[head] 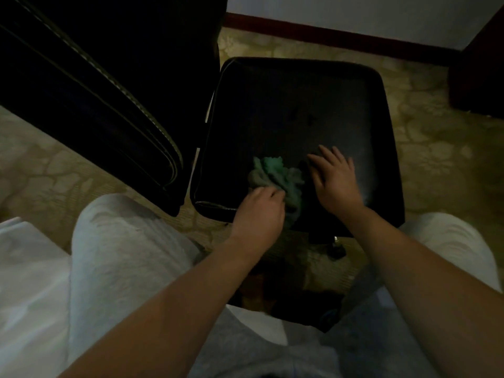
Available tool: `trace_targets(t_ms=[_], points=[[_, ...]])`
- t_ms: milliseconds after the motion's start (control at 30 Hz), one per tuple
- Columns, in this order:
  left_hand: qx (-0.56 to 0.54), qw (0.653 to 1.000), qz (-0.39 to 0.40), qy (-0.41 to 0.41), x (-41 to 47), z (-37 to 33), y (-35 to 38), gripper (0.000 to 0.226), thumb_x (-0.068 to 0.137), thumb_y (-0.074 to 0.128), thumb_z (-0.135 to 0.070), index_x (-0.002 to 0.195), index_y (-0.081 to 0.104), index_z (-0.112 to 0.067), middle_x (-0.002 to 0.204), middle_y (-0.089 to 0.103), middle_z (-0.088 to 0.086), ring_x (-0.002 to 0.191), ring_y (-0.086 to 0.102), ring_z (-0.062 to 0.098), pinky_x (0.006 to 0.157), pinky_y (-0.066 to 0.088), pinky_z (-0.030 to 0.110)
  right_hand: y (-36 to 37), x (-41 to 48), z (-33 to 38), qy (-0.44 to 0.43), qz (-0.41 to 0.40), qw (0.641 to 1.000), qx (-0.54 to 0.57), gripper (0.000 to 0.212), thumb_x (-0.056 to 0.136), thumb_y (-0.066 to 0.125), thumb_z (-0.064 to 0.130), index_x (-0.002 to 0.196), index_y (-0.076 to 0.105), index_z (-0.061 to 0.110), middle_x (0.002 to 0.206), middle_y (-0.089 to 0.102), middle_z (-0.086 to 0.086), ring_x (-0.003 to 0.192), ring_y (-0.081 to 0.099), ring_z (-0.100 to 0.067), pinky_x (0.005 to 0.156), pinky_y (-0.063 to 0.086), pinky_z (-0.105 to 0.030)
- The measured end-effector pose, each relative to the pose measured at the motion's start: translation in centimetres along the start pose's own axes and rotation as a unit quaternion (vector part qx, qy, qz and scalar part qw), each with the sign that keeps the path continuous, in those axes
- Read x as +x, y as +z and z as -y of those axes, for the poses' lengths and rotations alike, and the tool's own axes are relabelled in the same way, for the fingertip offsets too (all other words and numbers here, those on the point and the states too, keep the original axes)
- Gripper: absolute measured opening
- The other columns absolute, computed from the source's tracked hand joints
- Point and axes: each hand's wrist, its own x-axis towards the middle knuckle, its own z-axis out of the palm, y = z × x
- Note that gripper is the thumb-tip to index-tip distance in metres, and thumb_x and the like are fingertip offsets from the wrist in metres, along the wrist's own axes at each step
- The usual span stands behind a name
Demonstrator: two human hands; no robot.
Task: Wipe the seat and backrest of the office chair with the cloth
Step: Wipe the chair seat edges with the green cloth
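Note:
The black office chair's seat [300,110] fills the middle of the view, and its dark backrest [103,77] with pale stitched seams rises at the left. A crumpled green and grey cloth [275,175] lies on the near part of the seat. My left hand [259,211] grips the near end of the cloth with curled fingers. Flat on the seat just right of the cloth rests my right hand [334,181], fingers straight and spread.
Patterned beige carpet [436,148] surrounds the chair. A dark red skirting board [341,36] runs along the far wall, and dark furniture [480,72] stands at the right. A chair castor [336,251] shows under the seat's front edge. My knees in grey trousers flank the chair.

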Motion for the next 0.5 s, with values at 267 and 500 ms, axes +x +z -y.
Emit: trace_targets(t_ms=[267, 500], points=[[0.010, 0.996, 0.040, -0.076, 2.9, -2.1, 0.9, 0.057, 0.106, 0.038, -0.025, 0.160, 0.018, -0.026, 0.166, 0.018, 0.009, 0.153, 0.012, 0.028, 0.125, 0.014, 0.046, 1.1, -0.4, -0.8, 0.002, 0.001, 0.999, -0.052, 0.050, 0.105, 0.026, 0.035, 0.151, 0.038, 0.020, 0.161, 0.028, -0.008, 0.151, 0.016, -0.028, 0.122, 0.004, -0.047], [0.092, 0.994, 0.042, -0.030, 1.8, 0.4, 1.8, 0.056, 0.105, 0.039, -0.026, 0.159, 0.023, -0.021, 0.166, 0.023, 0.002, 0.153, 0.016, 0.020, 0.125, 0.013, 0.038, 1.1, -0.6, -0.8, -0.001, -0.018, 0.999, -0.027, 0.055, 0.103, 0.020, 0.039, 0.145, 0.048, 0.016, 0.157, 0.037, -0.007, 0.150, 0.022, -0.026, 0.122, 0.005, -0.044]])
